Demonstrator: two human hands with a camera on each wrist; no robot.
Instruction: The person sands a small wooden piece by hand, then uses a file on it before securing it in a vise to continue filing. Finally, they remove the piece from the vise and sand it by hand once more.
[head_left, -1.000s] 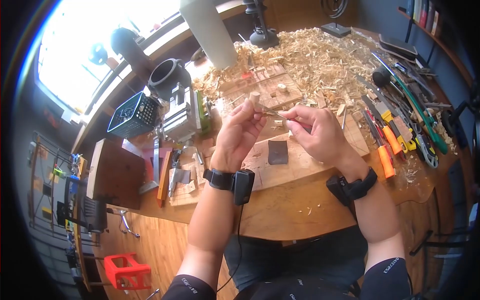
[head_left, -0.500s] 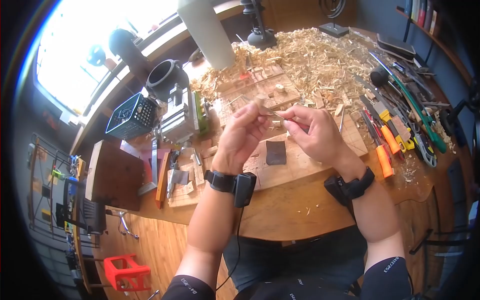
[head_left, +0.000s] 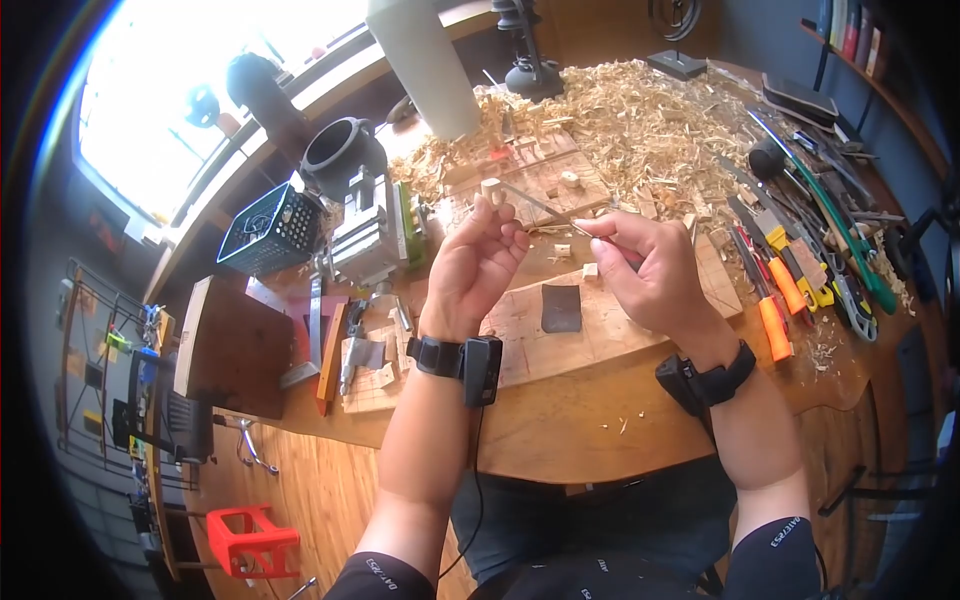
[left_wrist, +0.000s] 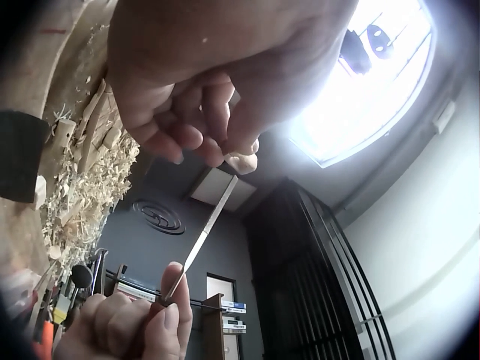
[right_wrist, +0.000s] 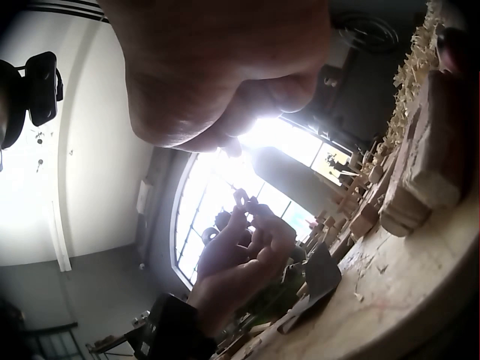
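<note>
My left hand (head_left: 474,268) pinches a small pale wooden piece (head_left: 491,188) between thumb and fingertips, above the work board. In the left wrist view the rounded end of this wooden piece (left_wrist: 242,163) pokes out past the fingertips. A slim, flat metal file (head_left: 537,202) is gripped by my right hand (head_left: 645,272), with its handle mostly hidden in the palm. The file's blade (left_wrist: 206,231) points toward the wooden piece, its tip close below it in the left wrist view. On the board beneath lies a dark square of sandpaper (head_left: 561,308), with small wood blocks (head_left: 590,271) nearby.
Wood shavings (head_left: 640,110) heap up across the back of the table. Orange-handled tools (head_left: 773,325) and other hand tools line the right side. To the left stand a metal vise (head_left: 357,235), a dark crate (head_left: 268,228) and a wooden box (head_left: 235,345).
The file, earlier against the wooden piece, has drawn back from it, and more of its blade shows. My right hand has shifted slightly right; the wooden piece now stands more upright in the left.
</note>
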